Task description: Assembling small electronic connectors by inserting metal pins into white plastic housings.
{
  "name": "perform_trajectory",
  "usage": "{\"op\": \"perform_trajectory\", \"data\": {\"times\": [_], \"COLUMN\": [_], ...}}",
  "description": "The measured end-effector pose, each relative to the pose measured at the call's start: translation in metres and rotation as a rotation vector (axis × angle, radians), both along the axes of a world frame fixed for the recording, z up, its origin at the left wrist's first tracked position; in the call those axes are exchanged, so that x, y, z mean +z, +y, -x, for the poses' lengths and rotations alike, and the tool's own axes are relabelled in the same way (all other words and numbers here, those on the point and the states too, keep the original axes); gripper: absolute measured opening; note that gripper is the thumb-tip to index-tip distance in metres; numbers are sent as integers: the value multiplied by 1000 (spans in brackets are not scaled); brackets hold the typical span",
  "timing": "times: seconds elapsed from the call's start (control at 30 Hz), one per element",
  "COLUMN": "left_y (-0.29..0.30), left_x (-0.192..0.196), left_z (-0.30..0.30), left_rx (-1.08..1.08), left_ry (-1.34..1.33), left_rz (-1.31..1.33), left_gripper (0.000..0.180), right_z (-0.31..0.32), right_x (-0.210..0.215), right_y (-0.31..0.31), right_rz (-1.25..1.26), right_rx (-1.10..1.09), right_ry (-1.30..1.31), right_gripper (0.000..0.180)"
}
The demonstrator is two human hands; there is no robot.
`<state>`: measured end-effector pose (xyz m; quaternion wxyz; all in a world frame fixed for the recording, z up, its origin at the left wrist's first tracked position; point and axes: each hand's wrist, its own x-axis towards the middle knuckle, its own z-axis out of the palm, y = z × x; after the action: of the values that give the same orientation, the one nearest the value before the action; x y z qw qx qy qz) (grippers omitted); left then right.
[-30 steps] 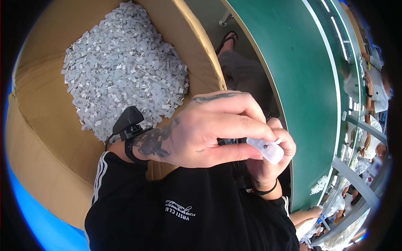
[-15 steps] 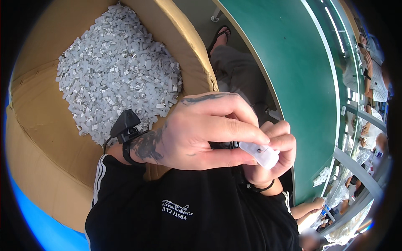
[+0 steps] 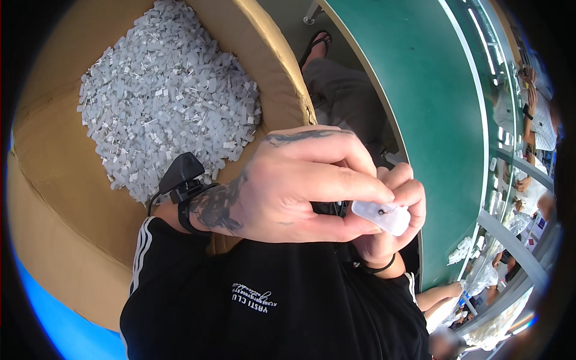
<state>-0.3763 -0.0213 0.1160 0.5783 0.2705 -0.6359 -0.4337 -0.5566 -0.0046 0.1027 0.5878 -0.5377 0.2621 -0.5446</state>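
My left hand [image 3: 300,183], with a black device strapped at its wrist, reaches across in front of my chest. Its thumb and forefinger pinch a small white plastic piece [image 3: 373,215], flat and rounded, with a tiny dark spot and a thin dark line on its face. Behind and beside the piece, my right hand [image 3: 411,204] has curled fingers closed against its far end. The left fingers partly hide the right hand. To the left, a large cardboard box [image 3: 54,123] contains a heap of small white plastic pieces [image 3: 171,102], some with thin metal pins.
A green table [image 3: 429,114] with a pale edge stretches along my right. White pieces [image 3: 461,251] lie near its far edge, beside clear plastic bags [image 3: 483,273]. Grey metal bars [image 3: 513,243] and other people stand beyond. Blue material [image 3: 60,321] shows below the box.
Both hands have shifted slightly to the right with the white plastic piece. The piece has tilted, so more of its flat face and dark spot shows.
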Motion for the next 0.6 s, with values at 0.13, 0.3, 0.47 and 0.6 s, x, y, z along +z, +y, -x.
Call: {"op": "perform_trajectory", "data": {"times": [0.13,0.3,0.47,0.6], "left_y": [2,3,-6,-30], "left_x": [-1,-1,-10,-68], "left_z": [-1,-6,-33,-123], "left_rx": [32,38,102,662], "left_ry": [0,-31,-48,-90], "left_rz": [11,-10,-2,-404], "left_gripper": [36,37,31,9], "right_z": [-7,-13,-5,116], "right_x": [11,8,27,20], "right_y": [4,4,-10,-77], "right_rz": [-147,-217,-331,-360], "right_rx": [-14,6,111,-174], "right_ry": [50,14,-140,175], "right_gripper": [28,38,17,31]}}
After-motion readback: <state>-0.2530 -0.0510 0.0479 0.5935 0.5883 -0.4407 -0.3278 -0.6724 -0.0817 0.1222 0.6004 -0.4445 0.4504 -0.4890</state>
